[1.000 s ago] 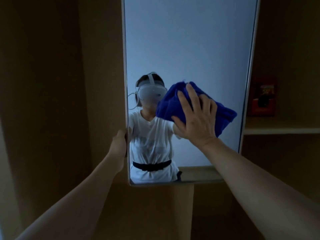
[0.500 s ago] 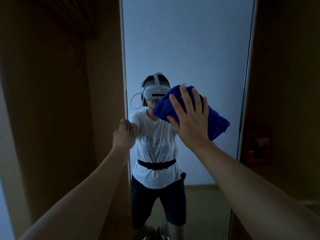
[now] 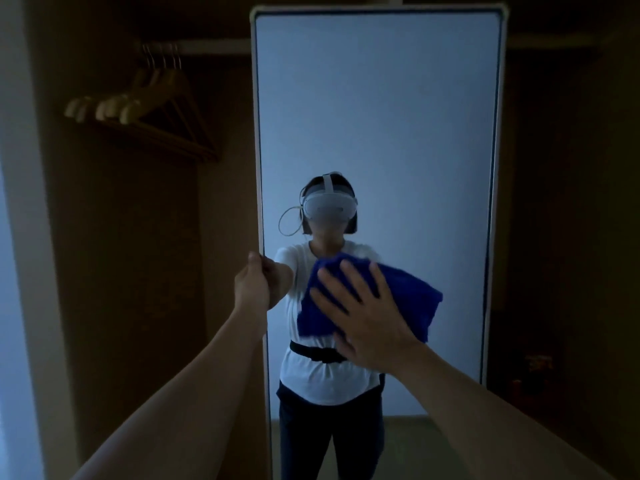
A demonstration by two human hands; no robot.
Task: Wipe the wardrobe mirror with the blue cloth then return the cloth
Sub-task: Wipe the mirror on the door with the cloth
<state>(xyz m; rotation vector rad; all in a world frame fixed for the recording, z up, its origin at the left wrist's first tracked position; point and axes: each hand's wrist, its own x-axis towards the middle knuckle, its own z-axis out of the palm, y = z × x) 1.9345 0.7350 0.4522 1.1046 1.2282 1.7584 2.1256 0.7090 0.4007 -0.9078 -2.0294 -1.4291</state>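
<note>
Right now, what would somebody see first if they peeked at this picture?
The bright blue cloth, pressed flat against the tall mirror by the right hand, near the middle. The left hand grips the mirror's left edge. In the dark wardrobe on the left hang wooden hangers.

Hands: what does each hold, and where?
The left hand grips the mirror by its left edge. The right hand presses the blue cloth flat against the glass with spread fingers.

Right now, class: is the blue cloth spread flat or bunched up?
Bunched up. The blue cloth forms a thick, lumpy wad under the right hand, pressed against the mirror.
</note>
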